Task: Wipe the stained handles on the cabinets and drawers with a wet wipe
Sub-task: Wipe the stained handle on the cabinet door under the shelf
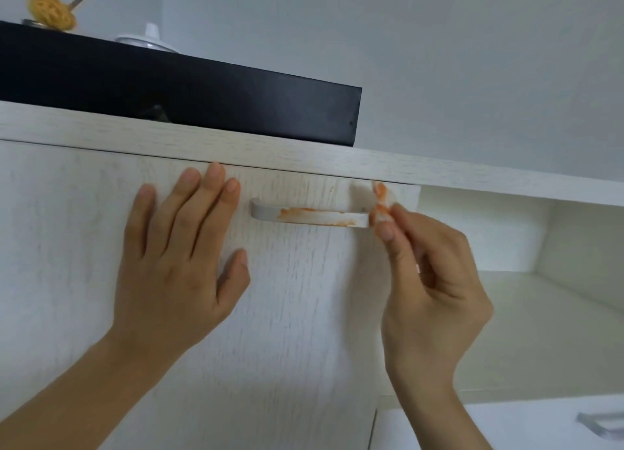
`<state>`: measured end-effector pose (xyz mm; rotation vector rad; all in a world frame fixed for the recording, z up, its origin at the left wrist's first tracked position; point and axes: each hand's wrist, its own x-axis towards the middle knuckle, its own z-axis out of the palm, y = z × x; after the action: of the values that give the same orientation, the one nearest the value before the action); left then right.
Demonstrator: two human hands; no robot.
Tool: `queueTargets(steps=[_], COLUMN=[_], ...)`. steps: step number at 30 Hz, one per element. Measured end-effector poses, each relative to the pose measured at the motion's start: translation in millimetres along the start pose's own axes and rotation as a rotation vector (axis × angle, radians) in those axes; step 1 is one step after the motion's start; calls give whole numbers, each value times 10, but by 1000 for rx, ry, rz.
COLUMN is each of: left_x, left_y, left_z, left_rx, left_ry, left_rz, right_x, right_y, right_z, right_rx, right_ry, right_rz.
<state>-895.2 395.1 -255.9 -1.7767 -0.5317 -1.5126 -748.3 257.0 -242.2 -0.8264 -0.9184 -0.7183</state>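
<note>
While left hand (175, 250) braces door (287, 314), wipe (381, 202) meets handle (309, 216)

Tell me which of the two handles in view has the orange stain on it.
The handle on the cabinet door, between the two hands, is smeared orange. The other handle, at the lower right corner, shows none.

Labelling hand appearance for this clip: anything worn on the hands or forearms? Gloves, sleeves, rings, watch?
Left hand and right hand are both bare, no gloves. Both forearms are uncovered to the frame edge, no sleeves in view. No rings, watch or bracelet show. Fingernails are short and unpainted.
</note>
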Motion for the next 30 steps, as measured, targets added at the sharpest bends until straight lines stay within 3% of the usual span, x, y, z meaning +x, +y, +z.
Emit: queueTargets(steps=[15, 21, 24, 30], left_x=[-39, -42, -48, -47], left_y=[-9, -5, -6, 10], left_z=[38, 29, 25, 20], left_rx=[41, 40, 49, 38], left_ry=[-2, -14, -16, -24], left_rz=[-1, 7, 12, 4], right_x=[-61, 88, 7, -6], right_y=[33, -78, -58, 27], right_z=[77, 31, 78, 140], right_rx=[-155, -107, -175, -202], right_ry=[-77, -32, -122, -58], right_rz=[-266, -217, -256, -335])
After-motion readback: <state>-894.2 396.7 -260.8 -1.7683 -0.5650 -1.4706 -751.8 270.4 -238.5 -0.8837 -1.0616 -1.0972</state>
